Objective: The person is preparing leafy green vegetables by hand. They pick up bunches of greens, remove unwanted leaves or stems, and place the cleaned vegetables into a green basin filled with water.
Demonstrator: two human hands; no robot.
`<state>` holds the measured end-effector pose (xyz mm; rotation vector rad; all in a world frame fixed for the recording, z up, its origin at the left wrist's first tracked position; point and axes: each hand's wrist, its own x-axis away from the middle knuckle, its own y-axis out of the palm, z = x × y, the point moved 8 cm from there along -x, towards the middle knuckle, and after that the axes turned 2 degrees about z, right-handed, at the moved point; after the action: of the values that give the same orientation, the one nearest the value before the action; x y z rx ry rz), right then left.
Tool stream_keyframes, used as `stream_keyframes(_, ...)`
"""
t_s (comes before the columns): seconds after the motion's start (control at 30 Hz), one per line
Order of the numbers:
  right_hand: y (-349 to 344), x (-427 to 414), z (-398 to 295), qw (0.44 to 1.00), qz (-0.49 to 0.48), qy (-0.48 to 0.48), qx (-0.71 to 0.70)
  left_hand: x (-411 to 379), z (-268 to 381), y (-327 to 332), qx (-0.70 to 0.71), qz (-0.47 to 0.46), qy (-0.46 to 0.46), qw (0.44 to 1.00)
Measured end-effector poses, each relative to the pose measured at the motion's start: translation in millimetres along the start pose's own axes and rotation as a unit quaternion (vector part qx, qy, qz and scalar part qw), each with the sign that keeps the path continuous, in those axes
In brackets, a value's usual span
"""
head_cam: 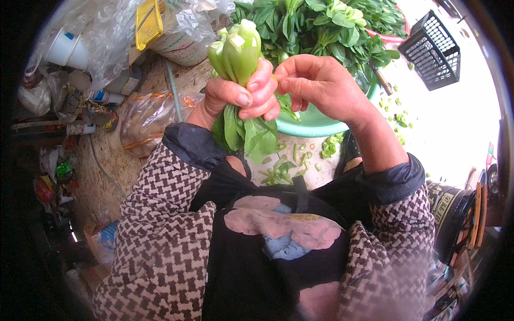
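A bunch of leafy greens with pale green stalks is upright in my left hand, cut stalk ends up and leaves hanging below the fist. Close beside it, my right hand pinches a thin yellowish strand, perhaps a rubber band, between thumb and forefinger at the left hand's fingers. Behind the hands, a green plastic basin stands on the floor, with many leafy greens heaped above it. The handle of a tool sticks out at the basin's right rim.
A black plastic crate and a red basin of greens stand at upper right. Trimmed leaf pieces lie on the floor between my feet. At left are a yellow plastic dustpan-like item, plastic bags and a white bucket.
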<state>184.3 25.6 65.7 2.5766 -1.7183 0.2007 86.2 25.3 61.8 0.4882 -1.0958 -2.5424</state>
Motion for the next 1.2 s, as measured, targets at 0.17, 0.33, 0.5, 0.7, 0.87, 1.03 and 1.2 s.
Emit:
stream_keyframes(0.17, -1.9, 1.6, -1.8, 0.999, 0.016, -0.016, 0.022, 0.4, -1.4, 3.3, -0.021, -0.035, -0.009, 0.999)
stream_keyframes(0.33, -2.8, 2.1, -0.7, 0.999, 0.004, -0.007, 0.031, 0.5, -4.6, 3.4, -0.008, -0.021, -0.016, 1.0)
stream_keyframes(0.5, -0.8, 1.1, 6.5, 1.0, -0.013, 0.011, 0.008, 1.2, -7.1, 3.7, 0.007, -0.017, -0.024, 1.0)
stream_keyframes(0.7, -1.1, 1.6, 2.5, 0.999, 0.015, -0.025, 0.034, -2.3, -6.5, 3.6, -0.015, -0.002, -0.026, 1.0)
stream_keyframes(0.87, -13.0, -2.8, 4.6, 0.996, 0.04, -0.051, 0.069, 0.0, -4.5, -5.7, -0.037, 0.044, 0.004, 0.998)
stream_keyframes(1.03, -19.5, -2.1, 2.0, 0.991, 0.064, -0.07, 0.091, -1.4, -2.3, -12.9, -0.057, 0.071, 0.016, 0.996)
stream_keyframes(1.2, -26.8, 0.5, -7.0, 0.981, 0.103, -0.096, 0.137, 5.0, -4.1, -29.9, -0.025, 0.199, 0.043, 0.979)
